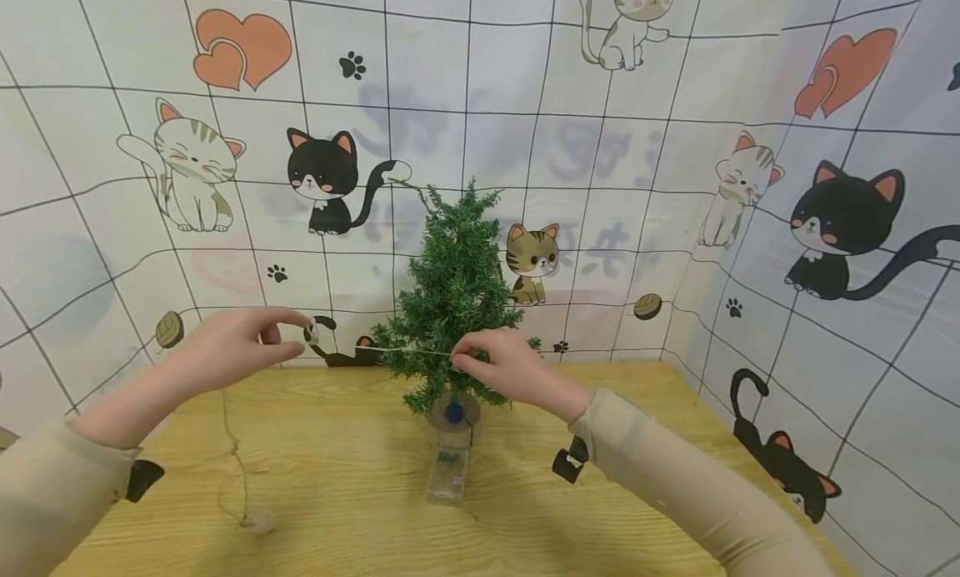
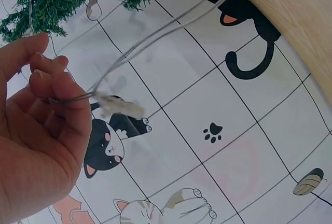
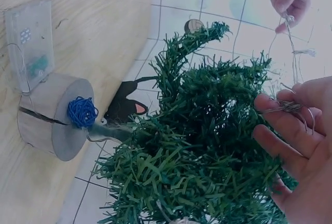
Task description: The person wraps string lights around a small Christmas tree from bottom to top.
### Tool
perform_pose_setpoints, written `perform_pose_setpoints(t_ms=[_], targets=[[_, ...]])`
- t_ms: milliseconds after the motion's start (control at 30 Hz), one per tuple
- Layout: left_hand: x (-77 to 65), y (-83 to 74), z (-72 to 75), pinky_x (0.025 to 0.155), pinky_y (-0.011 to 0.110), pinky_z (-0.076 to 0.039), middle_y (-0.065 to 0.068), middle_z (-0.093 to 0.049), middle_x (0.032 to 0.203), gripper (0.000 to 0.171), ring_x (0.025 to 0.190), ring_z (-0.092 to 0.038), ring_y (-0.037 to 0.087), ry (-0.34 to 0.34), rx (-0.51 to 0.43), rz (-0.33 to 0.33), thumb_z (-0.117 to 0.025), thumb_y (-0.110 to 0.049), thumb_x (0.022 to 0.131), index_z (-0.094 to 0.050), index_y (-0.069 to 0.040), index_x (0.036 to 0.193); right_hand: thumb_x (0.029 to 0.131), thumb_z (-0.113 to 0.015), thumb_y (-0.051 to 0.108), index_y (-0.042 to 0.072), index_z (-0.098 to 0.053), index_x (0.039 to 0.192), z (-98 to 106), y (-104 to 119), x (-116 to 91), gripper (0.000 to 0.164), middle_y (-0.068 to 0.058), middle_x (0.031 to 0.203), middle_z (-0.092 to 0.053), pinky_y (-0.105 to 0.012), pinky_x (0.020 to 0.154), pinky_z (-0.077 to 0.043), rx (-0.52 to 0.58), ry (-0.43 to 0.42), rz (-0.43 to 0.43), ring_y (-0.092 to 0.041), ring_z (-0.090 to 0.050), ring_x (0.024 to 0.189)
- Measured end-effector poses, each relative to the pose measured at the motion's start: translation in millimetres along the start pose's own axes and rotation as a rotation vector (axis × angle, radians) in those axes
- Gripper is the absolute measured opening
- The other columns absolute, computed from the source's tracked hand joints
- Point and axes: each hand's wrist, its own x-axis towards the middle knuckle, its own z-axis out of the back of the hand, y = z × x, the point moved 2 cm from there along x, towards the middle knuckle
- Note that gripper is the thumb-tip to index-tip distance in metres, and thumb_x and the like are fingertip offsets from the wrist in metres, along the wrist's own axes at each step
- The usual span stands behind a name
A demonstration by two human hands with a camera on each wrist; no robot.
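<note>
A thin wire stretches between both hands, across the front of a small artificial tree. My left hand, left of the tree, holds the wire near a small whitish piece; two strands run away from its curled fingers in the left wrist view. My right hand pinches the other end close against the lower branches. In the right wrist view a twisted wire bundle lies at its fingertips. More wire dangles below the left hand to a pale piece over the table.
The tree stands in a round wooden base with a blue wire ball at the trunk. A clear box lies in front of it on the wooden table. Cat-printed sheeting encloses the back and sides.
</note>
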Motion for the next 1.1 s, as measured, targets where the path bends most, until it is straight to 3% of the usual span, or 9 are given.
perform_pose_setpoints(t_ms=[300, 500, 600, 667, 767, 800, 900, 1033, 1100], targets=[[-0.7, 18.5, 14.2, 0.052, 0.031, -0.037, -0.003, -0.055, 0.074, 0.035, 0.056, -0.044, 0.014, -0.002, 0.016, 0.052, -0.064, -0.034, 0.093, -0.069, -0.009, 0.117, 0.095, -0.064, 0.022, 0.016, -0.075, 0.099, 1.5, -14.1, 0.4, 0.013, 0.006, 0.1, -0.065, -0.035, 0.077, -0.047, 0.053, -0.077, -0.096, -0.013, -0.055, 0.094], [1.9, 23.9, 22.4, 0.056, 0.032, -0.038, 0.001, -0.064, 0.083, 0.027, 0.062, -0.052, 0.016, -0.088, 0.01, 0.109, -0.056, -0.022, 0.095, -0.069, -0.008, 0.115, 0.095, -0.064, 0.023, 0.017, -0.075, 0.101, -3.1, -17.2, 0.4, 0.014, 0.008, 0.096, -0.067, -0.031, 0.07, -0.044, -0.007, -0.065, -0.07, -0.009, -0.052, 0.086], [1.5, 23.7, 24.6, 0.06, 0.032, -0.046, 0.006, -0.063, 0.088, 0.031, 0.07, -0.06, 0.017, -0.105, -0.136, 0.173, -0.049, -0.02, 0.097, -0.063, -0.007, 0.121, 0.095, -0.065, 0.022, 0.017, -0.075, 0.101, -5.3, -17.7, 0.2, 0.013, 0.008, 0.096, -0.068, -0.031, 0.07, -0.043, -0.027, -0.072, -0.045, -0.008, -0.051, 0.085], [1.4, 20.8, 25.0, 0.067, 0.031, -0.051, 0.009, -0.061, 0.087, 0.032, 0.072, -0.062, 0.017, -0.081, -0.262, 0.192, -0.046, -0.022, 0.1, -0.058, -0.005, 0.124, 0.094, -0.065, 0.021, 0.017, -0.075, 0.101, -5.6, -17.3, -0.4, 0.013, 0.007, 0.096, -0.068, -0.032, 0.071, -0.042, -0.029, -0.075, -0.029, -0.009, -0.052, 0.086], [3.3, 9.9, 24.8, 0.071, 0.031, -0.055, 0.012, -0.054, 0.097, 0.032, 0.061, -0.053, 0.016, -0.045, -0.407, 0.177, -0.047, -0.026, 0.101, -0.055, -0.003, 0.123, 0.094, -0.066, 0.021, 0.017, -0.075, 0.102, -5.8, -17.5, -1.7, 0.013, 0.007, 0.098, -0.068, -0.033, 0.074, -0.042, -0.036, -0.079, -0.012, -0.01, -0.052, 0.089], [4.3, 4.9, 25.4, 0.069, 0.032, -0.055, 0.012, -0.053, 0.096, 0.031, 0.059, -0.05, 0.015, -0.041, -0.401, 0.165, -0.048, -0.028, 0.101, -0.056, -0.004, 0.12, 0.093, -0.067, 0.021, 0.017, -0.075, 0.102, -5.7, -17.5, -2.1, 0.013, 0.007, 0.099, -0.068, -0.033, 0.075, -0.042, -0.041, -0.08, -0.008, -0.011, -0.052, 0.09], [9.0, -13.5, 27.6, 0.061, 0.032, -0.048, 0.007, -0.049, 0.085, 0.026, 0.057, -0.038, 0.015, -0.078, -0.253, 0.074, -0.053, -0.031, 0.1, -0.062, -0.008, 0.11, 0.092, -0.068, 0.021, 0.017, -0.074, 0.104, -5.7, -17.6, -3.2, 0.014, 0.006, 0.101, -0.068, -0.035, 0.079, -0.042, -0.058, -0.08, 0.003, -0.012, -0.053, 0.094], [15.1, -38.7, 30.0, 0.061, 0.035, -0.031, 0.001, -0.041, 0.07, 0.016, 0.062, -0.035, 0.017, -0.178, 0.001, -0.081, -0.056, -0.026, 0.099, -0.068, -0.015, 0.1, 0.091, -0.069, 0.024, 0.019, -0.074, 0.104, -4.9, -15.2, -4.5, 0.015, 0.006, 0.105, -0.067, -0.039, 0.084, -0.041, -0.095, -0.059, 0.01, -0.014, -0.052, 0.1], [17.1, -51.3, 31.2, 0.062, 0.036, -0.031, 0.0, -0.045, 0.073, 0.013, 0.065, -0.037, 0.018, -0.209, 0.045, -0.132, -0.058, -0.024, 0.098, -0.068, -0.016, 0.098, 0.091, -0.069, 0.025, 0.019, -0.074, 0.104, -4.3, -13.8, -4.8, 0.015, 0.006, 0.106, -0.067, -0.039, 0.086, -0.042, -0.113, -0.053, 0.017, -0.014, -0.052, 0.103]])
